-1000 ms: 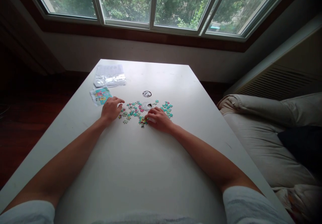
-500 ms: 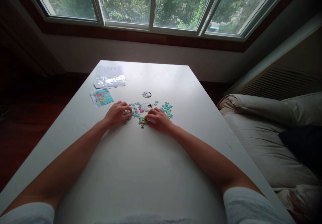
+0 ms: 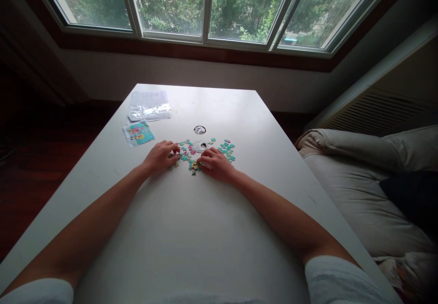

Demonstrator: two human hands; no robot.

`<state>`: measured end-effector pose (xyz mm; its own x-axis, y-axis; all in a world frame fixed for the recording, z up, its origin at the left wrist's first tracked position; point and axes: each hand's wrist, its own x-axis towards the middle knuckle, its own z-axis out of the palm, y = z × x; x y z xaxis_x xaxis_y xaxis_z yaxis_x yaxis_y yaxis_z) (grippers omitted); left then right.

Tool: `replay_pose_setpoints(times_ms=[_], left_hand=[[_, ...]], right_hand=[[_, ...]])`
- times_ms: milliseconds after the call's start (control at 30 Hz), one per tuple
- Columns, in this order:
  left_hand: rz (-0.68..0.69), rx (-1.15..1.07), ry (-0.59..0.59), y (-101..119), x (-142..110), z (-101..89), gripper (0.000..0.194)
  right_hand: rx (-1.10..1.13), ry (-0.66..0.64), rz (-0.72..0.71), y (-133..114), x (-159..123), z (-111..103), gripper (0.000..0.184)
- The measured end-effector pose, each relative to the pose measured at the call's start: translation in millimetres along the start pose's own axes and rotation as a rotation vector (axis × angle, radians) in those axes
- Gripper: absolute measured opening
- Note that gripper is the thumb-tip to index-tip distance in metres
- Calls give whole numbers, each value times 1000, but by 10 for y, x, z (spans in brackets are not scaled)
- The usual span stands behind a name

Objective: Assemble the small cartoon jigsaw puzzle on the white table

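Observation:
Many small jigsaw puzzle pieces (image 3: 185, 153) in green, pink and yellow lie loose on the white table (image 3: 191, 231). My left hand (image 3: 162, 157) rests at their left side, fingers bent and thumb apart, with a few yellowish pieces partly hidden under it. On the other side, my right hand (image 3: 215, 162) has its thumb and fingertips closed at a small yellow cluster of puzzle pieces (image 3: 194, 167); the exact piece between them is too small to make out. More green pieces (image 3: 226, 149) lie just beyond the right hand.
A round grommet (image 3: 200, 146) sits among the pieces, with a round hole (image 3: 200, 130) behind it. Toward the far left lie a colourful picture card (image 3: 138, 133) and a clear plastic bag (image 3: 149, 105) with paper. A beige sofa (image 3: 345, 190) stands right of the table, below the window.
The view has tilted very slightly. Both hands stay at nearly the same spots, with only tiny finger shifts.

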<state>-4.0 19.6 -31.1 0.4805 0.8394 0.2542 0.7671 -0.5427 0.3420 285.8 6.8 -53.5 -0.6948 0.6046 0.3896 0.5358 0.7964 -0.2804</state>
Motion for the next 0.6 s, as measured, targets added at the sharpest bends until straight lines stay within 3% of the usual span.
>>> replay_pose_setpoints(times_ms=[300,600], left_hand=[[8,101,-62,89,-6,-79,16],[-89,-63,-65,184,2,-60,13]], right_hand=[[-2,1,-1,6,-1,12,15],[-6,7,-1,10,-4,22,15]])
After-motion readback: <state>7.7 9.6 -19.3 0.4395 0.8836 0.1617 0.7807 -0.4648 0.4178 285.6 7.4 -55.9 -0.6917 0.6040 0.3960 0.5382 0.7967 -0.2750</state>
